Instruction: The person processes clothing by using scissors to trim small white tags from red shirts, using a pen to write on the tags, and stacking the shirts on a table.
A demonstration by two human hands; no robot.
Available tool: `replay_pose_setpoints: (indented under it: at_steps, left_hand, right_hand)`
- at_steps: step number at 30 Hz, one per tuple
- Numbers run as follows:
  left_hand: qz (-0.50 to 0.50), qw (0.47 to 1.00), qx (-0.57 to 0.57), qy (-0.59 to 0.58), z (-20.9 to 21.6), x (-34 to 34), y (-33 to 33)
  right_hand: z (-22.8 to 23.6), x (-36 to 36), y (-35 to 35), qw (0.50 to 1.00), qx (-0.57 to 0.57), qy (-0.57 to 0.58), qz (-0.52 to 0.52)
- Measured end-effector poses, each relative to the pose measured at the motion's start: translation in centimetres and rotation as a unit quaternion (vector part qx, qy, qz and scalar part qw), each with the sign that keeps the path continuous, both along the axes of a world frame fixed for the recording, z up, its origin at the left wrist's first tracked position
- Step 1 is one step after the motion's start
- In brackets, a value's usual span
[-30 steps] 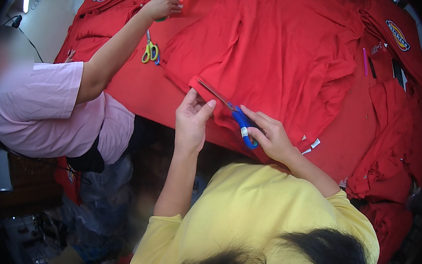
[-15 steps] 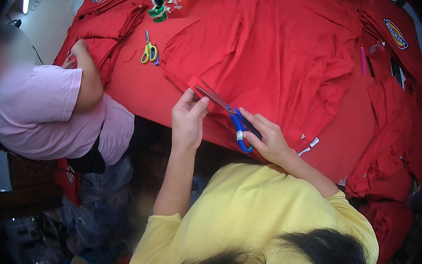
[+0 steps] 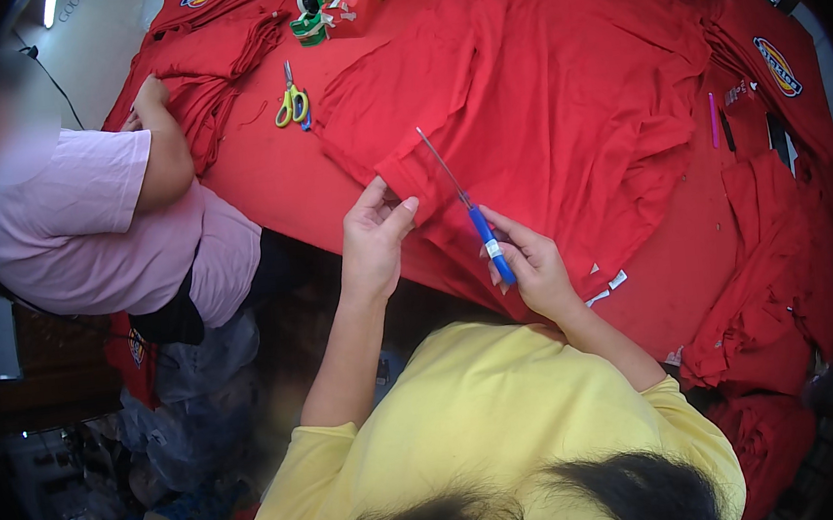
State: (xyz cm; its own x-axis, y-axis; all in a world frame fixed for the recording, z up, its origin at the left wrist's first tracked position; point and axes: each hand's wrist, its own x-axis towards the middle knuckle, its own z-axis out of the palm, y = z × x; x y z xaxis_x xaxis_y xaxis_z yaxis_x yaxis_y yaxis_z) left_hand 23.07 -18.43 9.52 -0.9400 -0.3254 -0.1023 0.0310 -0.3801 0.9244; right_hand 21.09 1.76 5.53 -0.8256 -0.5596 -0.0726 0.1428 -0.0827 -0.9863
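Observation:
A red garment (image 3: 561, 99) lies spread out and wrinkled over the table. My left hand (image 3: 372, 242) pinches a narrow end of it, perhaps a sleeve, between thumb and fingers at the near left. Blue-handled scissors (image 3: 482, 225) are gripped in my right hand (image 3: 536, 271), a white band wrapped round the handle. Seen edge-on, the blades point up and away over the cloth, just right of the pinched end and apart from my left fingers.
Yellow-handled scissors (image 3: 292, 105) rest on the red tabletop (image 3: 272, 188). Beyond stands a tape dispenser (image 3: 340, 9). Folded red garments (image 3: 205, 56) are stacked at the far left, where a person in pink (image 3: 85, 210) works. More garments (image 3: 763, 259), a pink stick (image 3: 714, 120) and white scraps (image 3: 607, 290) lie right.
The scissors have swung away from the pinched cloth and turned edge-on, their tips now higher and further right. My left hand keeps its pinch, almost unmoved.

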Motion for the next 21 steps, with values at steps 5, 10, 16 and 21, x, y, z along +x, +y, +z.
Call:
replay_pose_setpoints:
  at_steps: [5,10,16,21]
  left_hand:
    - [0.020,0.994,0.110,-0.010,0.4,-0.3,0.3]
    - [0.052,0.988,0.140,0.032,-2.2,-2.0,-2.2]
    - [0.005,0.989,0.145,0.038,-1.2,-1.8,-2.2]
    - [0.012,0.991,0.134,0.017,-0.8,-1.5,-1.4]
  right_hand:
    - [0.6,-0.5,0.1,0.996,0.065,0.060,0.027]
    - [-1.1,0.0,-0.1,0.994,0.041,0.102,0.027]
    - [0.5,0.3,0.5,0.948,0.149,0.280,-0.010]
    - [0.0,0.5,0.4,0.923,0.193,0.331,-0.017]
